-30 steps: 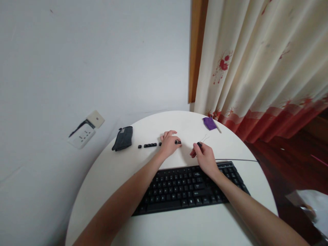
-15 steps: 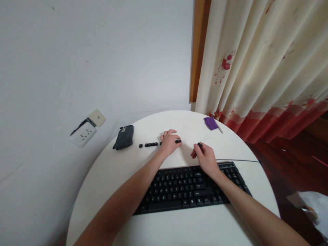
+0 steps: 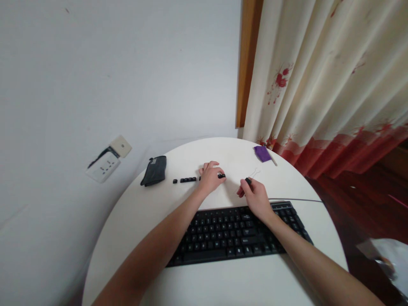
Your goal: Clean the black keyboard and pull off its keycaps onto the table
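Observation:
A black keyboard (image 3: pixel 239 233) lies on the round white table (image 3: pixel 134 221) in front of me. Beyond it, a row of loose black keycaps (image 3: pixel 188 180) runs across the table. My left hand (image 3: pixel 210 176) rests over the right end of that row, fingers curled down on a keycap (image 3: pixel 221 176). My right hand (image 3: pixel 255 196) sits just past the keyboard's top edge, fingers closed round a black-handled wire keycap puller (image 3: pixel 251 177) whose thin loop points away from me.
A dark grey pouch (image 3: pixel 154 170) lies at the table's far left. A purple cloth with a small stick (image 3: pixel 263 153) sits at the far right by the curtain (image 3: pixel 321 85). The keyboard cable (image 3: pixel 296 199) trails right. A wall socket (image 3: pixel 103 165) is on the left wall.
Between the earliest frame and now the view shifted slightly. Both hands stay where they were.

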A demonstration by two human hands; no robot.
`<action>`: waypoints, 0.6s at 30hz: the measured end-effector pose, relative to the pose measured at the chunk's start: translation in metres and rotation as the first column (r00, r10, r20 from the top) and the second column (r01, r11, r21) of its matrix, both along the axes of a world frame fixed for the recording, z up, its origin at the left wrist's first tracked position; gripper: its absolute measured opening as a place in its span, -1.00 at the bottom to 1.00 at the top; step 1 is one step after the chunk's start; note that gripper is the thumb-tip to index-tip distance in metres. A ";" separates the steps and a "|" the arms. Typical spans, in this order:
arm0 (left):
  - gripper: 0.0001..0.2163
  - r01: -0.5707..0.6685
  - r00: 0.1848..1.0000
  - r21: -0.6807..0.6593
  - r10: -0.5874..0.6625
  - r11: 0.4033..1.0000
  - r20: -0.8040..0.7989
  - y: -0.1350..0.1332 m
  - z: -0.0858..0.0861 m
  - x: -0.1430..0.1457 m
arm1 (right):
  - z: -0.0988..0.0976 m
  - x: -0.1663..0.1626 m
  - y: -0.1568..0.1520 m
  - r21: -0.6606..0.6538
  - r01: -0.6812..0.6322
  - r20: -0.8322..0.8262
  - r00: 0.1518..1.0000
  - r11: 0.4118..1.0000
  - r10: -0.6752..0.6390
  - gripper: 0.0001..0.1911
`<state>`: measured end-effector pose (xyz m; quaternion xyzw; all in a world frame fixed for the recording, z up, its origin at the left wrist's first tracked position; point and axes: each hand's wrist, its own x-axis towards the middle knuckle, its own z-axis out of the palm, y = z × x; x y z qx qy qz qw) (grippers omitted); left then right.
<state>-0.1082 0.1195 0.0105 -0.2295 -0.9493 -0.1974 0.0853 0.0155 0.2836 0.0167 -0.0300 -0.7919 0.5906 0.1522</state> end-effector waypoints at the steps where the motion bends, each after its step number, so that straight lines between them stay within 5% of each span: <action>1: -0.89 -0.001 1.000 0.000 0.001 1.000 0.001 0.000 -0.001 0.000 | 0.000 0.000 0.000 0.000 0.000 0.000 1.000 1.000 0.000 -0.52; 18: -0.76 0.007 1.000 -0.061 -0.008 0.998 -0.013 -0.020 0.008 -0.004 | 0.004 0.000 0.000 -0.014 -0.028 0.019 0.999 1.000 0.028 -0.52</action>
